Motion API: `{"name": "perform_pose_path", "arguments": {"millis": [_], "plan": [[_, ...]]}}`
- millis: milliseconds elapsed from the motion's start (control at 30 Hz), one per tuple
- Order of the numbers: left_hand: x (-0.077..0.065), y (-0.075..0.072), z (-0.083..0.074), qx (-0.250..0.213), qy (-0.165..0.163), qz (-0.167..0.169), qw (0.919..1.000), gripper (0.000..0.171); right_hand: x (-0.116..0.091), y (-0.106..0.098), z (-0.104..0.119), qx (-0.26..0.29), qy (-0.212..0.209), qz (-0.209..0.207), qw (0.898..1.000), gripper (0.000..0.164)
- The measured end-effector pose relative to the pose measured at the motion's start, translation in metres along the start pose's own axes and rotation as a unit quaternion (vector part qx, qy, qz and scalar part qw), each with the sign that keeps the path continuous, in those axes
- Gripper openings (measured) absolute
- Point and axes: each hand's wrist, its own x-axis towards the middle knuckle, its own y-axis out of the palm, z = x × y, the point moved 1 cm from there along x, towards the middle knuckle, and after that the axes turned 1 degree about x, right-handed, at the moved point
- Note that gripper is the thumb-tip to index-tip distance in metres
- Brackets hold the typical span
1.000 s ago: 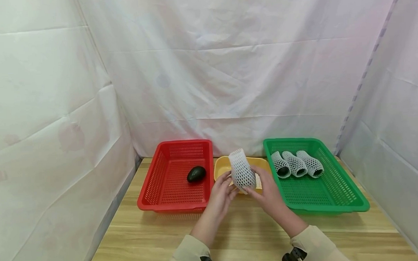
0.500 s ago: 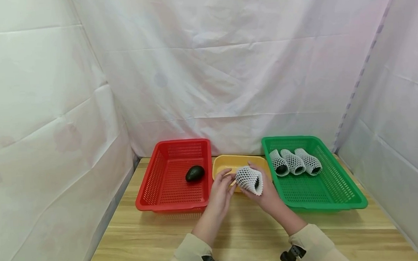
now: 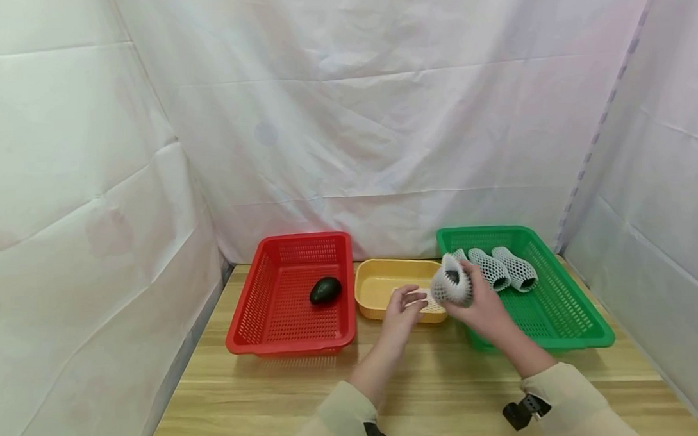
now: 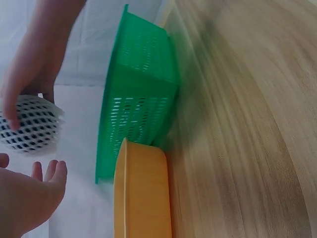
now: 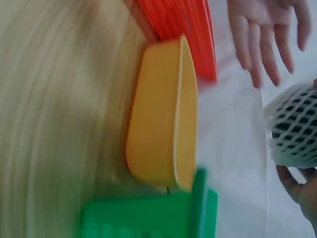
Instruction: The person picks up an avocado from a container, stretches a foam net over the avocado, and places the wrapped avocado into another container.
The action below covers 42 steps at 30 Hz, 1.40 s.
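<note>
In the head view my right hand (image 3: 483, 306) grips an avocado in a white foam net sleeve (image 3: 452, 285), raised at the left edge of the green basket (image 3: 561, 345). Dark skin shows through the mesh in the left wrist view. My left hand (image 3: 401, 315) is apart from it, fingers loosely bent and holding nothing, over the front of the yellow tray (image 3: 380, 287). Inside the green basket lie several sleeved avocados (image 3: 515, 268), one partly hidden behind the raised one. A bare dark avocado (image 3: 325, 289) rests in the red basket (image 3: 234, 341).
White foam netting (image 3: 431, 302) lies in the yellow tray, which stands between the two baskets. All three sit on a wooden table (image 3: 263, 400). White cloth (image 3: 323, 148) hangs behind and at both sides.
The sleeved avocado has been turned so its mouth faces differently, and my right hand has carried it rightward. My left hand has let go of it and shifted slightly right.
</note>
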Motion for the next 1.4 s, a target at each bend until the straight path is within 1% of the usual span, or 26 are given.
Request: {"name": "perform_pose_path", "arguments": {"millis": [67, 133, 167, 200, 233, 267, 300, 333, 400, 467, 500, 533, 567, 600, 633, 733, 833, 933, 967, 1000, 1033, 1100, 1167, 1233, 1333, 1400], "plan": [[0.002, 0.007, 0.004, 0.069, 0.001, 0.015, 0.9975, 0.027, 0.003, -0.015, -0.007, 0.006, 0.058, 0.010, 0.998, 0.083], [0.003, 0.017, 0.007, 0.140, 0.001, 0.043, 0.9893, 0.023, 0.007, -0.030, -0.014, 0.009, 0.105, 0.021, 0.994, 0.082], [0.003, 0.021, 0.008, 0.183, 0.000, 0.060, 0.9813, 0.023, 0.009, -0.037, -0.019, 0.010, 0.121, 0.025, 0.992, 0.081], [0.004, 0.027, 0.010, 0.228, 0.003, 0.081, 0.9703, 0.024, 0.012, -0.044, -0.023, 0.007, 0.134, 0.028, 0.991, 0.081], [0.005, 0.032, 0.012, 0.276, 0.010, 0.104, 0.9556, 0.026, 0.014, -0.049, -0.028, 0.001, 0.143, 0.033, 0.989, 0.081], [0.005, 0.038, 0.014, 0.325, 0.022, 0.130, 0.9365, 0.029, 0.017, -0.054, -0.032, -0.011, 0.149, 0.040, 0.988, 0.082], [0.006, 0.043, 0.017, 0.380, 0.040, 0.157, 0.9108, 0.031, 0.019, -0.059, -0.037, -0.024, 0.155, 0.048, 0.986, 0.083], [0.007, 0.048, 0.020, 0.438, 0.060, 0.183, 0.8781, 0.035, 0.021, -0.063, -0.041, -0.035, 0.160, 0.058, 0.985, 0.085], [0.008, 0.057, 0.029, 0.543, 0.099, 0.225, 0.8029, 0.040, 0.024, -0.069, -0.050, -0.060, 0.176, 0.081, 0.979, 0.088], [0.009, 0.062, 0.038, 0.629, 0.124, 0.249, 0.7262, 0.043, 0.027, -0.074, -0.057, -0.079, 0.196, 0.110, 0.971, 0.092], [0.009, 0.064, 0.043, 0.662, 0.131, 0.256, 0.6925, 0.044, 0.028, -0.075, -0.061, -0.082, 0.208, 0.125, 0.967, 0.094], [0.009, 0.066, 0.047, 0.686, 0.130, 0.259, 0.6670, 0.044, 0.029, -0.077, -0.065, -0.087, 0.219, 0.141, 0.962, 0.096], [0.009, 0.067, 0.051, 0.704, 0.130, 0.259, 0.6481, 0.043, 0.031, -0.078, -0.069, -0.092, 0.228, 0.155, 0.957, 0.096], [0.010, 0.068, 0.053, 0.719, 0.129, 0.257, 0.6324, 0.042, 0.032, -0.080, -0.073, -0.095, 0.233, 0.170, 0.953, 0.096], [0.011, 0.069, 0.055, 0.731, 0.132, 0.254, 0.6201, 0.041, 0.033, -0.081, -0.076, -0.099, 0.236, 0.183, 0.949, 0.096], [0.017, 0.074, 0.057, 0.752, 0.143, 0.249, 0.5932, 0.042, 0.036, -0.086, -0.088, -0.106, 0.247, 0.214, 0.939, 0.094], [0.022, 0.080, 0.057, 0.771, 0.144, 0.255, 0.5663, 0.045, 0.039, -0.089, -0.097, -0.091, 0.270, 0.230, 0.930, 0.090], [0.026, 0.084, 0.058, 0.785, 0.139, 0.262, 0.5435, 0.045, 0.041, -0.090, -0.106, -0.072, 0.297, 0.238, 0.922, 0.082], [0.026, 0.084, 0.059, 0.788, 0.138, 0.263, 0.5393, 0.045, 0.041, -0.090, -0.109, -0.070, 0.302, 0.241, 0.920, 0.082], [0.026, 0.085, 0.059, 0.790, 0.140, 0.263, 0.5359, 0.045, 0.040, -0.089, -0.113, -0.069, 0.306, 0.246, 0.917, 0.083], [0.027, 0.085, 0.060, 0.791, 0.142, 0.264, 0.5334, 0.044, 0.040, -0.089, -0.116, -0.067, 0.311, 0.248, 0.915, 0.080], [0.026, 0.086, 0.061, 0.790, 0.145, 0.263, 0.5343, 0.044, 0.038, -0.087, -0.121, -0.062, 0.321, 0.256, 0.910, 0.078], [0.025, 0.087, 0.062, 0.790, 0.146, 0.264, 0.5339, 0.044, 0.037, -0.086, -0.124, -0.057, 0.334, 0.268, 0.902, 0.078], [0.025, 0.089, 0.063, 0.791, 0.147, 0.266, 0.5307, 0.044, 0.037, -0.086, -0.125, -0.048, 0.352, 0.276, 0.893, 0.074], [0.024, 0.091, 0.061, 0.792, 0.150, 0.269, 0.5271, 0.043, 0.038, -0.086, -0.125, -0.045, 0.373, 0.291, 0.880, 0.080], [0.025, 0.091, 0.061, 0.793, 0.152, 0.269, 0.5249, 0.043, 0.038, -0.085, -0.126, -0.044, 0.380, 0.298, 0.875, 0.084]]}}
